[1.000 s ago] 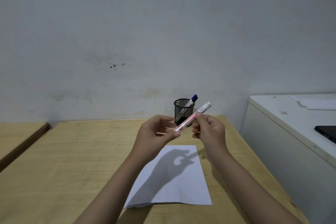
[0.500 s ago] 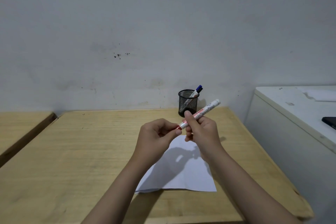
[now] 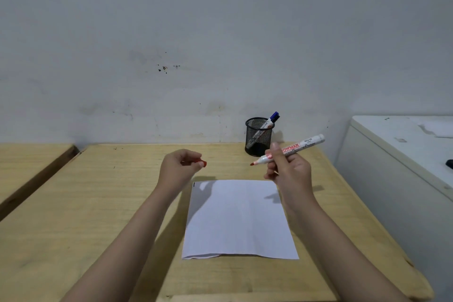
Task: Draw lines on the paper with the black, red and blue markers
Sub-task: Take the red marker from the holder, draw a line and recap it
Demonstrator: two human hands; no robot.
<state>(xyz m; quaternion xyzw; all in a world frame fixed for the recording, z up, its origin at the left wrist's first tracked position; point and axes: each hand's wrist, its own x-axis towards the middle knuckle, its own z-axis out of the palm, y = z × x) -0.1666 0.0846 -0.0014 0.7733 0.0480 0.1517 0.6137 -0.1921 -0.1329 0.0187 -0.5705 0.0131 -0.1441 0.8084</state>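
— Looking from the head view: what does each hand hold?

— The right hand (image 3: 289, 169) is closed round the red marker (image 3: 288, 152), uncapped. The left hand (image 3: 180, 167) pinches the red cap (image 3: 203, 163) at its fingertips, well apart from the marker.

— Where does the marker lie against the paper (image 3: 239, 218)?

— It hangs just beyond the sheet's far right corner, above the worktop (image 3: 98, 203). Its long axis runs from upper right down to lower left, tip pointing left and down, short of the far edge.

— So which hand is nearer?

— The right one; the sheet lies below and towards the person. A likely next move tips the nib down onto it. The blue marker (image 3: 269, 122) stands in the cup (image 3: 258, 137).
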